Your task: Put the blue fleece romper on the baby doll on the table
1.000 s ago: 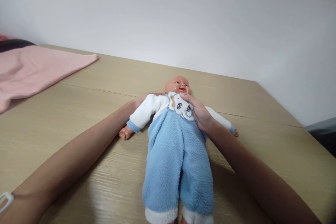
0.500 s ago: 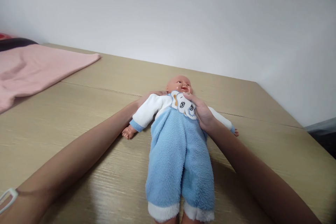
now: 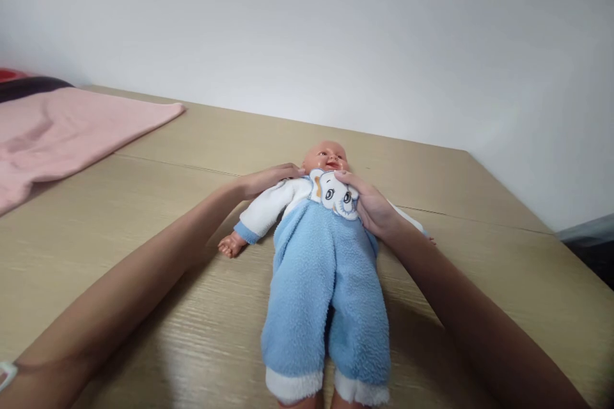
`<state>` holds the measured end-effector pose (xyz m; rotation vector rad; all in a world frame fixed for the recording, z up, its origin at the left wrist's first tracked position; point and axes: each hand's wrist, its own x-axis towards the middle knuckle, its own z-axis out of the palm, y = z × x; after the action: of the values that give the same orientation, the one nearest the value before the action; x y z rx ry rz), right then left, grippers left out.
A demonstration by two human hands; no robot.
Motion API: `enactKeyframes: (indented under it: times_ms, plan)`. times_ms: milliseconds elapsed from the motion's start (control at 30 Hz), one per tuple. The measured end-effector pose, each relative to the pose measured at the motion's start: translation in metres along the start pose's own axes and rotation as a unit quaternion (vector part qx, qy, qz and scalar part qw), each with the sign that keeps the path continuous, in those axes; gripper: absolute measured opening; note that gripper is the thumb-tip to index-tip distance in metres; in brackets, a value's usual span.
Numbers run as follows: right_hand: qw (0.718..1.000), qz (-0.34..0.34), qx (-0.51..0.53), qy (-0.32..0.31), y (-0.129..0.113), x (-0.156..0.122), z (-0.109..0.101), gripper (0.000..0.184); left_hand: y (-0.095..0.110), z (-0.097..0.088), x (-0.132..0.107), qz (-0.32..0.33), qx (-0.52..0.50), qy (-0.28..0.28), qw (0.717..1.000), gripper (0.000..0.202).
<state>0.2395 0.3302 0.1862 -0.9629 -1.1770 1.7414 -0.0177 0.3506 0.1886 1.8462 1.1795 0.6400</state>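
A baby doll (image 3: 307,262) lies on its back on the table, head away from me. It wears a fuzzy blue and white romper with an animal-face patch (image 3: 336,195) on the chest. My left hand (image 3: 271,180) reaches over the doll's shoulder, fingers stretched out and fingertips at the neck beside the collar. Around the other side of the chest, my right hand (image 3: 374,204) is closed, its thumb on the patch edge and its other fingers hidden behind the doll's side. My right forearm partly covers the doll's arm there.
The wood-grain table (image 3: 192,332) has a seam across it and meets a white wall (image 3: 307,38) at the back. A pink cloth (image 3: 81,134) lies at the far left, with a dark and red item (image 3: 29,84) behind it.
My left hand has come up from beside the doll's arm to over its shoulder, with the fingers straighter. My right hand keeps its hold. The doll has shifted very slightly.
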Motion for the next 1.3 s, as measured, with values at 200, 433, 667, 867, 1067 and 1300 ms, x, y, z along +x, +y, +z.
enactKeyframes:
  times_ms: [200,433,667,867,1067,1300]
  plan:
    - [0.985,-0.018,-0.169,0.014,-0.009,-0.003,-0.028,0.030,0.007,-0.022,-0.005,-0.059,0.074,-0.084,0.992,0.084]
    - [0.872,-0.047,-0.486,-0.032,-0.053,-0.021,-0.059,0.040,0.002,-0.027,-0.001,-0.098,0.153,-0.110,0.977,0.083]
    - [0.870,-0.084,-0.483,-0.053,-0.043,-0.029,-0.063,0.038,-0.003,-0.028,0.001,-0.049,0.137,-0.112,0.983,0.072]
    - [0.775,-0.212,-0.588,0.089,0.000,-0.080,-0.106,0.071,0.018,-0.031,-0.011,-0.035,0.282,-0.088,0.955,0.068]
    - [0.778,-0.184,-0.588,0.124,0.032,-0.125,-0.169,0.072,0.058,0.016,-0.020,0.092,0.463,0.069,0.879,0.048]
    - [0.836,-0.163,-0.499,0.160,0.036,-0.129,-0.164,0.056,0.090,0.017,-0.013,0.107,0.454,-0.077,0.881,0.047]
